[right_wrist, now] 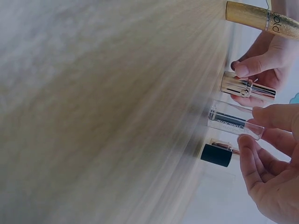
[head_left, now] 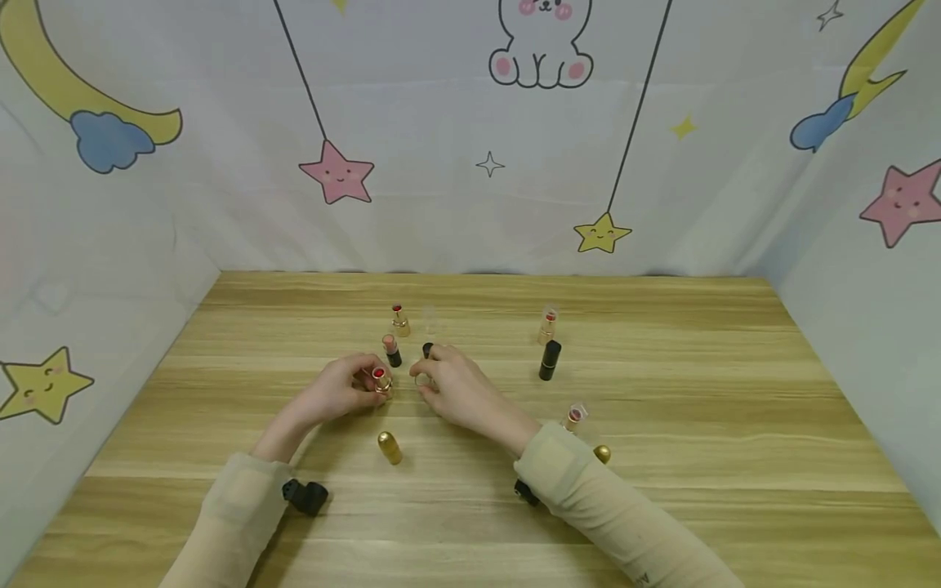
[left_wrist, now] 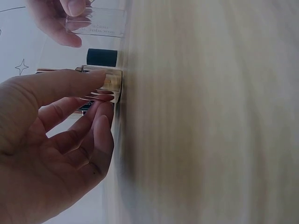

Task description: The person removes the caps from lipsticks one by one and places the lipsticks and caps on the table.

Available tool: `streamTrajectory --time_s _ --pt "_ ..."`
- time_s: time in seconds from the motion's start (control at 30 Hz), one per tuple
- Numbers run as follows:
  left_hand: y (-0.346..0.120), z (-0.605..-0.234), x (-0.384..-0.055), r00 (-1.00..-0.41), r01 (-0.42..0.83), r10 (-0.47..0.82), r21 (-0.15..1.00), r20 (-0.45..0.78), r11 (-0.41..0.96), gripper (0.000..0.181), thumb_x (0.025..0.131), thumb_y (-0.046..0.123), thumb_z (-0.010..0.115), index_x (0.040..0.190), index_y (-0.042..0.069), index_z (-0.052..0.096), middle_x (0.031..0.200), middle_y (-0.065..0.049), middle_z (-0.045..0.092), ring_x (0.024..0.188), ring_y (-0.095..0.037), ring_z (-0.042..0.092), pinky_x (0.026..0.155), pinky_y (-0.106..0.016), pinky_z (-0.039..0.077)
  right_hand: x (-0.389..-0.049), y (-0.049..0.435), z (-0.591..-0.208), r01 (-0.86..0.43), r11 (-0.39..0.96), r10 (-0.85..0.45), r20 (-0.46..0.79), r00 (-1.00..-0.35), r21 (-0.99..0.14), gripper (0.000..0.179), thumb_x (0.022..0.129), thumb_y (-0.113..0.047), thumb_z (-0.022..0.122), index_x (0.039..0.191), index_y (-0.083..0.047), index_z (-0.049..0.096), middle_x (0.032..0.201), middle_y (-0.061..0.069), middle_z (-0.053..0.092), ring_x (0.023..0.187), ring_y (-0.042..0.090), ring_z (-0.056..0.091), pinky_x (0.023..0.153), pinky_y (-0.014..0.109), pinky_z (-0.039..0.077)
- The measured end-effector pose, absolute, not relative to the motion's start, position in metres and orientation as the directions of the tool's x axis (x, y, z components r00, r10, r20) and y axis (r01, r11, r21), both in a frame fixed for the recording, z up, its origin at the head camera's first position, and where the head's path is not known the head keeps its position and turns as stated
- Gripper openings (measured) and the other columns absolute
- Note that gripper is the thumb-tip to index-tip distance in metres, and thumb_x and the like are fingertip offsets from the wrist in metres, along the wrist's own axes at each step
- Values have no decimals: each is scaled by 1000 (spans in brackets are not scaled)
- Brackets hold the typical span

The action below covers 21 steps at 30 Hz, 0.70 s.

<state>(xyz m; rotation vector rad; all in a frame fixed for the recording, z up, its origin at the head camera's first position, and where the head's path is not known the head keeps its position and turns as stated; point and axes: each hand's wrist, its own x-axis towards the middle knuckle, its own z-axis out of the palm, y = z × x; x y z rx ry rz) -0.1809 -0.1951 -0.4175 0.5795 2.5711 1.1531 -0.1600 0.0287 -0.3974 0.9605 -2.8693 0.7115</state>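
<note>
My left hand (head_left: 351, 385) pinches the gold base of an open lipstick (head_left: 381, 381) between thumb and fingers. Its red tip points up, and its base is at the tabletop. To the right of it, my right hand (head_left: 457, 388) holds a clear lipstick cap (right_wrist: 226, 125) by its upper end. The cap stands upright, at or close above the table. Just beyond the left hand is a pink lipstick (head_left: 392, 351) with a black base. A black cap (head_left: 428, 349) stands behind the right fingers, partly hidden in the head view.
Farther back are another red lipstick (head_left: 400, 321) and a faint clear cap (head_left: 430, 318). A closed gold lipstick (head_left: 390, 447) stands nearer. To the right are a clear-capped lipstick (head_left: 548, 325), a black lipstick tube (head_left: 550, 360), and another clear-capped lipstick (head_left: 573, 418). A gold tube (head_left: 603, 453) is partly behind the right sleeve.
</note>
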Motion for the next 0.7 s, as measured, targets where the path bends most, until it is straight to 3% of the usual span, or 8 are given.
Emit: streamTrajectory --time_s 0.43,0.7 --pt "-196 -419 -181 -884 251 461 757 -75 604 24 77 0 75 100 2 64 91 -11 64 79 -14 59 68 -23 49 -160 29 -399 -582 707 -564 176 -807 -402 22 90 -16 66 111 -11 70 100 5 62 86 14 53 73 23 47" --pt "-197 -419 -181 -886 238 456 758 -87 607 25 78 -1 74 101 2 64 93 -12 65 81 -15 61 69 -24 50 -160 29 -399 -566 716 -553 163 -817 -408 31 90 -17 66 120 -8 64 107 6 63 94 16 57 80 27 50"
